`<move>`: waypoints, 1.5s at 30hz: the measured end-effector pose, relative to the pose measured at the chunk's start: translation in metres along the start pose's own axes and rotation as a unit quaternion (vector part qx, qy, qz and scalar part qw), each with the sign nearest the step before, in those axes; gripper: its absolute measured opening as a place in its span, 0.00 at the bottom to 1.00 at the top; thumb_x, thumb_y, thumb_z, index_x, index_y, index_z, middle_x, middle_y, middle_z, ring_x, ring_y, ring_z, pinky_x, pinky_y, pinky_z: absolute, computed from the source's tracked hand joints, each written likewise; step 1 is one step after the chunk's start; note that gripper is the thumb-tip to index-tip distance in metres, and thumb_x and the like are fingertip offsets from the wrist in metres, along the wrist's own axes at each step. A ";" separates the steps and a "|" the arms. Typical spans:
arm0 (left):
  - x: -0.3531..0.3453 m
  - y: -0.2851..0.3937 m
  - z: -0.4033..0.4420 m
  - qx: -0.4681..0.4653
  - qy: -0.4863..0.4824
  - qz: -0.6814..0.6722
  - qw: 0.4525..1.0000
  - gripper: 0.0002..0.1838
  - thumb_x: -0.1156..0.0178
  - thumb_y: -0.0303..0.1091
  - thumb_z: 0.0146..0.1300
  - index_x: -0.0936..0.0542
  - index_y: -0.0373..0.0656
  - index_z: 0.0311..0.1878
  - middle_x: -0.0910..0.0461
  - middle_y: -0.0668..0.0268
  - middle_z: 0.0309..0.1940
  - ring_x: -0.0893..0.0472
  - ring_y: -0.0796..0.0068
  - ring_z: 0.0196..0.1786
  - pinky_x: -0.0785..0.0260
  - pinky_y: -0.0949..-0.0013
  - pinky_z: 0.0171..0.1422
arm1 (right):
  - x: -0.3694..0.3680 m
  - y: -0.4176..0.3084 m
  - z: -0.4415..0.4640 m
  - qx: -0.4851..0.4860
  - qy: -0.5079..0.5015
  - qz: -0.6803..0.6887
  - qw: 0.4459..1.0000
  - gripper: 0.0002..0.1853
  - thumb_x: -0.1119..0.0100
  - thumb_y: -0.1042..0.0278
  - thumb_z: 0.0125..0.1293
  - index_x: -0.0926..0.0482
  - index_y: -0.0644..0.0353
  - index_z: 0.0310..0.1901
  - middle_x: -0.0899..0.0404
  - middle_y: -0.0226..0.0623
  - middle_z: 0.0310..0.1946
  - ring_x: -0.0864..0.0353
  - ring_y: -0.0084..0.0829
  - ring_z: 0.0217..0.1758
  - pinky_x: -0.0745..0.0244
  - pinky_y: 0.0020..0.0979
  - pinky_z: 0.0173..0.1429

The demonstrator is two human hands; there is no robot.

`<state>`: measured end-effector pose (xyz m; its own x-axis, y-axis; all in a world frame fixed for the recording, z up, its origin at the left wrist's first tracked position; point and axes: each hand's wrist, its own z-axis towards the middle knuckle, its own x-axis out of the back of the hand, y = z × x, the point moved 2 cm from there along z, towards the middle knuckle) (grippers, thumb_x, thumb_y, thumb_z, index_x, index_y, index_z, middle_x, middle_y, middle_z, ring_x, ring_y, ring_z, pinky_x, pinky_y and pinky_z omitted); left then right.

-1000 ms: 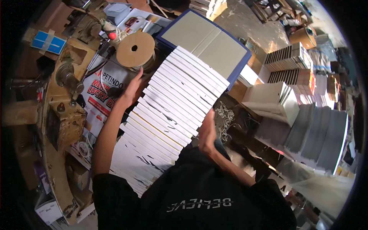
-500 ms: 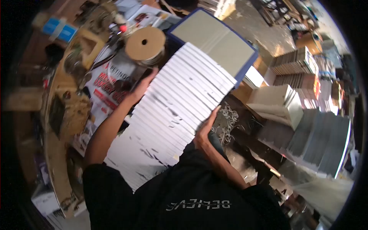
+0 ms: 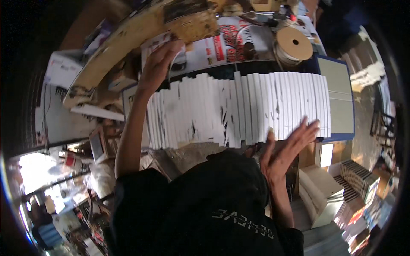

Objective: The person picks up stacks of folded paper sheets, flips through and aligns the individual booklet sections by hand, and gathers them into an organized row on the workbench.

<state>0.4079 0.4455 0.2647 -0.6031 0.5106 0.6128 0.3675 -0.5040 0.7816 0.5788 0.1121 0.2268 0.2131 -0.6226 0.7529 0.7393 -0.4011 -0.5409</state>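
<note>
A long row of upright white book blocks [image 3: 205,111] lies across the bench, some edges dark-streaked. My left hand [image 3: 160,66] is raised at the far side of the row's left end, blurred, its fingers stretched out and nothing visible in it. On the near side of the row's right part, my right hand [image 3: 288,151] is open, with its fingers spread over the lower edges of the blocks. A grey board with a blue border [image 3: 337,96] shows beyond the row's right end.
Behind the row are a cord spool [image 3: 294,45], a printed poster sheet [image 3: 218,47] and a worn machine part [image 3: 190,21]. A white box [image 3: 64,70] stands at the far left. Stacks of books [image 3: 356,177] and a pale block stack [image 3: 318,194] are at the lower right.
The view has swung round, so the row now runs left to right. My left hand has shifted towards the row's left end; my right hand has spread over the blocks' near edges.
</note>
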 end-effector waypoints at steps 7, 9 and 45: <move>0.070 -0.020 -0.146 0.094 0.221 0.198 0.950 0.28 0.52 0.52 0.72 0.32 0.45 0.68 0.29 0.55 0.63 0.30 0.61 0.67 0.41 0.62 0.69 | -0.057 0.034 -0.001 0.195 -0.174 -0.135 0.956 0.35 0.68 0.48 0.74 0.55 0.62 0.75 0.57 0.46 0.77 0.61 0.43 0.80 0.71 0.46 0.80; 0.091 -0.058 -0.186 0.134 0.246 0.185 0.942 0.32 0.52 0.55 0.71 0.36 0.46 0.71 0.41 0.53 0.72 0.40 0.57 0.73 0.44 0.59 0.72 | -0.064 0.043 -0.007 0.212 -0.161 -0.109 0.958 0.35 0.66 0.48 0.74 0.55 0.60 0.75 0.58 0.46 0.76 0.62 0.44 0.80 0.71 0.47 0.80; 0.117 -0.346 -0.306 0.390 0.090 -0.168 0.901 0.40 0.52 0.63 0.65 0.42 0.45 0.72 0.40 0.60 0.68 0.35 0.62 0.67 0.38 0.58 0.68 | -0.133 0.225 -0.383 0.065 -0.273 -0.016 0.960 0.13 0.43 0.58 0.66 0.18 0.59 0.32 0.22 0.38 0.21 0.19 0.36 0.26 0.28 0.35 0.29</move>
<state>-0.0069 0.4670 0.0303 -0.8524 0.3855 0.3532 0.4864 0.3368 0.8062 0.4724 -0.1528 -0.1383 0.4660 -0.1519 0.8716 0.8166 -0.3053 -0.4898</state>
